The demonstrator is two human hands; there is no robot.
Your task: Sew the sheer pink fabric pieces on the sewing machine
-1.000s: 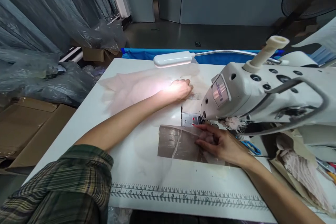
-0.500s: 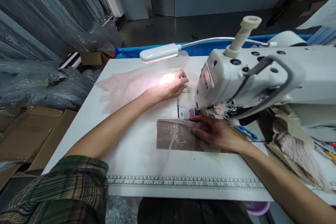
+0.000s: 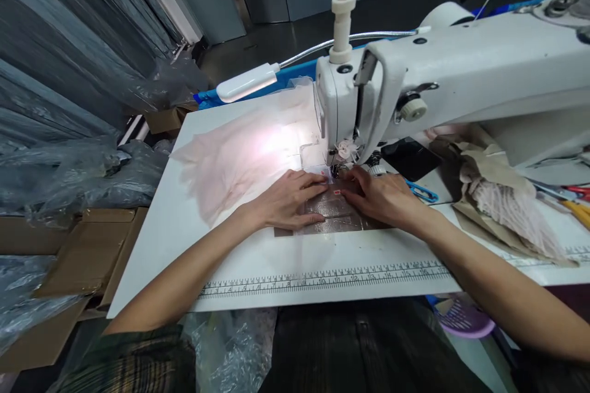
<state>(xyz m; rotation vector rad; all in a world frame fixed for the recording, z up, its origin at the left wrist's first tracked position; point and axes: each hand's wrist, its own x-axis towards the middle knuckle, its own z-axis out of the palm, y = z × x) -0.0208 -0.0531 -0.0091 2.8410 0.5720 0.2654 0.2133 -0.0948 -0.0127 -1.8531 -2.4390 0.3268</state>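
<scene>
A white industrial sewing machine [image 3: 437, 73] stands on a white table [image 3: 157, 239]. Sheer pale pink fabric [image 3: 230, 156] spreads to the left of its needle [image 3: 332, 167], lit by a small gooseneck lamp [image 3: 243, 81]. My left hand [image 3: 286, 199] lies flat, fingers spread, pressing the sheer fabric over a brown taped patch [image 3: 329, 218] just in front of the needle. My right hand [image 3: 380, 196] presses the fabric flat on the other side, fingertips close to the presser foot. Both hands touch the fabric without grasping it.
A printed ruler [image 3: 322, 279] runs along the table's front edge. Blue scissors [image 3: 421, 191] lie right of my right hand, beside a heap of beige and pink cloth [image 3: 502, 196]. Cardboard boxes [image 3: 96, 245] and plastic-wrapped rolls [image 3: 59, 166] stand left of the table.
My left hand has come back from the far side of the needle, under the lamp, to lie flat in front of it beside my right hand. The view has shifted left and nearer.
</scene>
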